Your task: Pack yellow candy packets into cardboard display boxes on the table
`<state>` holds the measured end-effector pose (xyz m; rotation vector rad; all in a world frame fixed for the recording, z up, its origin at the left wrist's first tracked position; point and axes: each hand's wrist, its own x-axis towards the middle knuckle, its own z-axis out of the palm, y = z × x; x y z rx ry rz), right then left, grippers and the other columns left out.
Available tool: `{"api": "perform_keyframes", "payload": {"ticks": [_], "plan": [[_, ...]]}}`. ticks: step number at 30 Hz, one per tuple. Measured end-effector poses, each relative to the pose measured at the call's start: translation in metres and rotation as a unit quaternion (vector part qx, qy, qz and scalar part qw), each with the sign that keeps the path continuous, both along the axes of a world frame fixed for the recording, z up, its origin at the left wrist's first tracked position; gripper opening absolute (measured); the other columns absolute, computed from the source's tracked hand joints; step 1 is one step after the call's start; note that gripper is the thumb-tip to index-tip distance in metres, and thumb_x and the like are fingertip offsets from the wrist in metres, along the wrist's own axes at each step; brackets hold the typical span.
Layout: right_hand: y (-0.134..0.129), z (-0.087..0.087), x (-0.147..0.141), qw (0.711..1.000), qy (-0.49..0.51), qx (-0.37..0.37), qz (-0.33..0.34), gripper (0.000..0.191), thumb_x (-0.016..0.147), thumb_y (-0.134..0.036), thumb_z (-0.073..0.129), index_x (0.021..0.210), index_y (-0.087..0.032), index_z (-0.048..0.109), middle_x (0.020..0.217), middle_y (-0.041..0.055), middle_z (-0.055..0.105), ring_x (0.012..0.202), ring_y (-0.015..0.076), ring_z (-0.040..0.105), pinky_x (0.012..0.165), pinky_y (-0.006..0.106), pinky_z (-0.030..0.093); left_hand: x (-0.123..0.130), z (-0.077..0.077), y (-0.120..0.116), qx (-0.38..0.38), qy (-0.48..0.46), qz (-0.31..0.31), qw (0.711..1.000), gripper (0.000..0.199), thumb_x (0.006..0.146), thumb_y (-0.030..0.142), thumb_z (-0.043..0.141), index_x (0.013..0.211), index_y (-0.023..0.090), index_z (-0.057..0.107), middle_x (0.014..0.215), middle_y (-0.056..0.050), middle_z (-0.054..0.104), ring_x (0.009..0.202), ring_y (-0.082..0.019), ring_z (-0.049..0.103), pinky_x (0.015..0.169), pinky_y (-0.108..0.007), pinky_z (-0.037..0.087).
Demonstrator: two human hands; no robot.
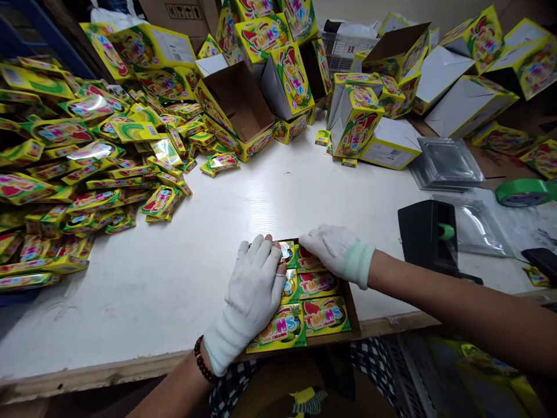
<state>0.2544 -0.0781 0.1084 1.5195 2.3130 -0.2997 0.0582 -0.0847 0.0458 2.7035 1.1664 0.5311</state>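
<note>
Near the table's front edge lies an open brown-sided carton (355,325) with rows of small yellow-green TWINS candy boxes (327,315) in it. My left hand (256,284), in a white fingertip-cut glove, lies flat with fingers stretched along the carton's left side and covers part of the candy boxes there. My right hand (329,248), gloved the same way, is closed at the far right corner on a candy box (308,261), its fingers bent down and partly hidden. The carton's far left corner is hidden under my left hand.
A large heap of candy boxes (82,174) covers the table's left. Printed display cartons (243,107) stand along the back, several open. At right are a black tape dispenser (429,238), green tape roll (524,193) and clear plastic trays (450,159). The wooden table edge (130,374) runs in front.
</note>
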Motion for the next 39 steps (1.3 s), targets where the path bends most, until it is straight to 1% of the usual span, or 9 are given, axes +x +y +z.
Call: {"api": "perform_keyframes", "payload": {"ticks": [5, 15, 20, 24, 28, 31, 33, 36, 39], "plan": [[-0.012, -0.019, 0.007, 0.997, -0.002, 0.077, 0.019, 0.029, 0.099, -0.014, 0.038, 0.106, -0.014, 0.066, 0.108, 0.0140, 0.065, 0.097, 0.0275, 0.060, 0.073, 0.034, 0.047, -0.001, -0.001, 0.000, -0.001, -0.005, 0.002, 1.000, 0.023, 0.093, 0.023, 0.045, 0.112, 0.018, 0.057, 0.125, -0.016, 0.060, 0.127, -0.035, 0.048, 0.110, -0.059, 0.034], [-0.023, -0.037, 0.013, 0.997, 0.032, 0.063, -0.032, 0.024, 0.099, -0.017, 0.044, 0.109, -0.016, 0.065, 0.111, 0.0111, 0.061, 0.099, 0.0264, 0.055, 0.077, 0.033, 0.046, 0.000, 0.002, -0.001, -0.014, 0.012, 0.005, 1.000, 0.024, 0.095, 0.024, 0.043, 0.111, 0.015, 0.058, 0.124, -0.016, 0.060, 0.131, -0.033, 0.045, 0.108, -0.055, 0.036], [-0.033, -0.038, 0.008, 0.995, 0.056, 0.064, -0.046, 0.023, 0.099, -0.017, 0.045, 0.109, -0.016, 0.065, 0.113, 0.0117, 0.061, 0.104, 0.0250, 0.053, 0.087, 0.034, 0.046, -0.001, 0.002, -0.002, -0.017, 0.011, 0.010, 1.000, 0.025, 0.095, 0.024, 0.043, 0.113, 0.015, 0.058, 0.129, -0.017, 0.058, 0.130, -0.034, 0.045, 0.107, -0.055, 0.036], [-0.041, -0.042, -0.001, 0.997, 0.019, 0.056, -0.058, 0.028, 0.095, -0.009, 0.045, 0.112, -0.014, 0.066, 0.117, 0.0152, 0.059, 0.107, 0.0282, 0.053, 0.082, 0.034, 0.049, -0.001, 0.003, -0.008, -0.017, 0.009, 0.025, 0.999, 0.030, 0.094, 0.024, 0.046, 0.120, 0.016, 0.056, 0.133, -0.016, 0.057, 0.134, -0.032, 0.042, 0.113, -0.057, 0.030], [-0.030, -0.046, 0.002, 0.998, 0.030, 0.030, -0.047, 0.030, 0.095, -0.010, 0.044, 0.111, -0.016, 0.068, 0.117, 0.0146, 0.060, 0.104, 0.0274, 0.056, 0.078, 0.033, 0.050, -0.002, 0.004, -0.008, -0.021, 0.014, 0.031, 0.999, 0.034, 0.092, 0.023, 0.048, 0.125, 0.016, 0.055, 0.136, -0.016, 0.055, 0.134, -0.032, 0.044, 0.113, -0.058, 0.030], [-0.022, -0.040, 0.003, 0.998, 0.043, 0.002, -0.040, 0.027, 0.097, -0.015, 0.044, 0.101, -0.017, 0.071, 0.113, 0.0130, 0.062, 0.101, 0.0272, 0.058, 0.081, 0.035, 0.049, -0.002, 0.005, -0.008, -0.019, -0.006, 0.031, 0.999, 0.032, 0.093, 0.022, 0.047, 0.123, 0.016, 0.056, 0.134, -0.017, 0.057, 0.133, -0.032, 0.045, 0.111, -0.059, 0.032], [-0.024, -0.036, 0.000, 0.998, 0.032, 0.003, -0.059, 0.028, 0.096, -0.014, 0.044, 0.104, -0.016, 0.071, 0.114, 0.0136, 0.062, 0.103, 0.0280, 0.058, 0.081, 0.036, 0.050, -0.002, 0.003, -0.009, -0.023, -0.026, 0.026, 0.999, 0.029, 0.093, 0.022, 0.047, 0.119, 0.016, 0.058, 0.131, -0.016, 0.059, 0.132, -0.033, 0.045, 0.109, -0.060, 0.034], [-0.043, -0.043, -0.008, 0.996, 0.037, 0.050, -0.068, 0.033, 0.096, -0.010, 0.042, 0.116, -0.016, 0.067, 0.118, 0.0151, 0.061, 0.106, 0.0274, 0.058, 0.085, 0.037, 0.052, -0.006, -0.006, -0.013, -0.048, -0.097, 0.022, 0.994, 0.030, 0.095, 0.024, 0.046, 0.121, 0.017, 0.058, 0.136, -0.015, 0.056, 0.135, -0.030, 0.044, 0.111, -0.055, 0.037], [-0.067, -0.065, -0.013, 0.988, 0.041, 0.149, -0.026, 0.042, 0.092, -0.007, 0.047, 0.130, -0.016, 0.061, 0.129, 0.0167, 0.059, 0.118, 0.0313, 0.054, 0.096, 0.046, 0.051, -0.021, -0.019, 0.003, -0.082, -0.193, 0.054, 0.976, 0.038, 0.098, 0.027, 0.041, 0.132, 0.016, 0.053, 0.150, -0.016, 0.044, 0.143, -0.025, 0.038, 0.115, -0.045, 0.037]]}}
